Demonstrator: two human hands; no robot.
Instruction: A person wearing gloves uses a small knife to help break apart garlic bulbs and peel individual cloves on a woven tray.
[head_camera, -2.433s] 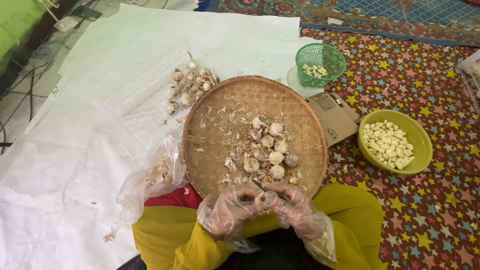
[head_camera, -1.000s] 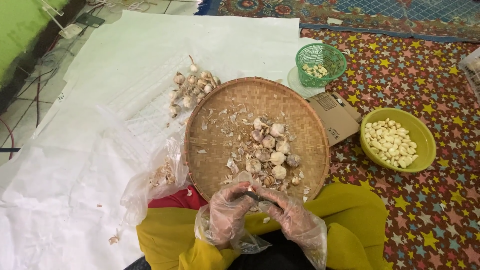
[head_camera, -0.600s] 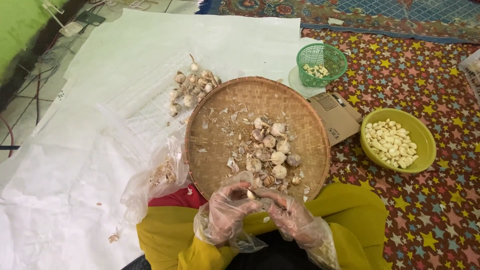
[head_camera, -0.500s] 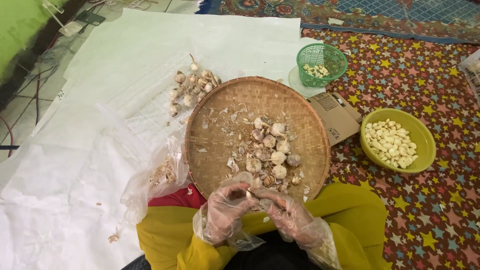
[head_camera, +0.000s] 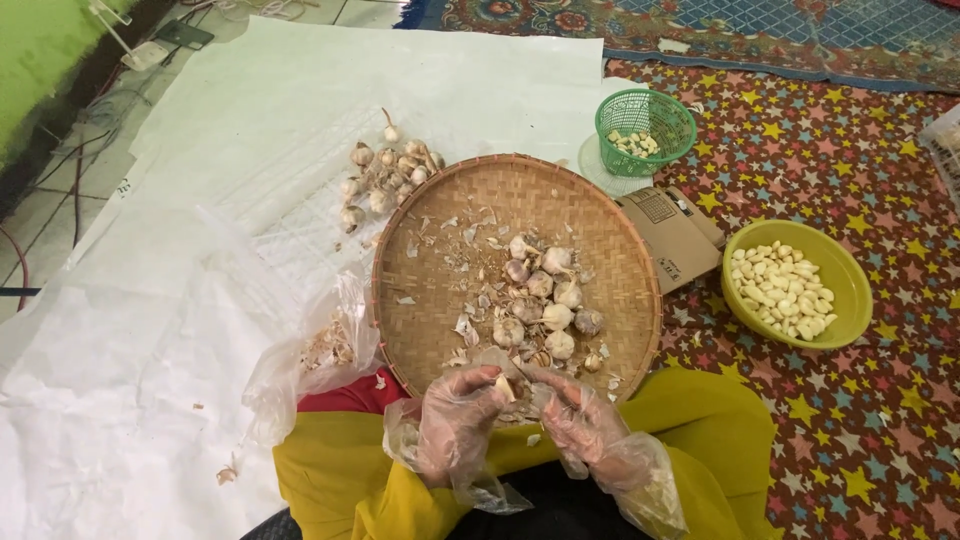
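While both gloved hands meet at the lower centre of the frame, the left hand (head_camera: 455, 425) and right hand (head_camera: 575, 415) pinch one garlic clove (head_camera: 506, 388) between their fingertips, just over the near rim of the woven tray (head_camera: 420, 200). Garlic bulbs (head_camera: 545, 300) sit mid-tray among loose skins. Green bowl (head_camera: 850, 290) of peeled cloves at right, green basket (head_camera: 680, 125) upper right, unpeeled bulbs (head_camera: 385, 170) on the white sheet (head_camera: 200, 150) at left.

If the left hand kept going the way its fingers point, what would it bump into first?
The left hand points right, toward the right hand, with a garlic clove pinched between them. It would most likely meet that clove, then the right hand's fingers; depth is hard to judge.
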